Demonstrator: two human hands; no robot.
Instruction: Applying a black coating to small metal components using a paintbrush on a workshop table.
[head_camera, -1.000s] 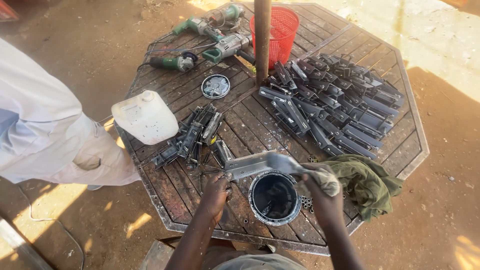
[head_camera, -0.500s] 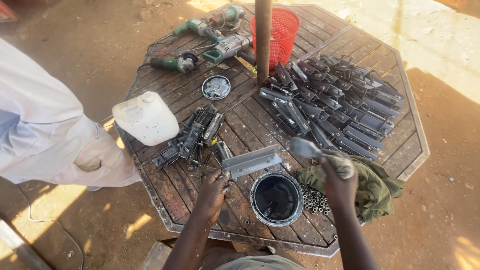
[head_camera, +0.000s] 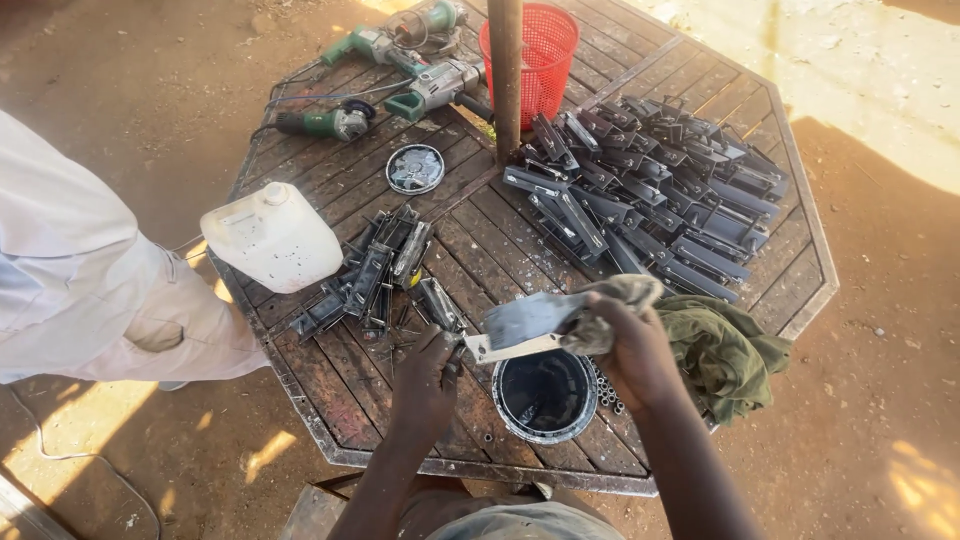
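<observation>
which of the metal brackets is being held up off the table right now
The pale metal bracket above the black paint can, gripped by the left hand and wiped by the right hand.

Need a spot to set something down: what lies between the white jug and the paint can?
In the head view, a cluster of dark metal brackets lies between the white jug and paint can, with scattered screws.

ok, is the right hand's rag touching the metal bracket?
Touching. The head view shows the right hand pressing the grey rag against one end of the metal bracket, while the left hand holds the other end.
</observation>
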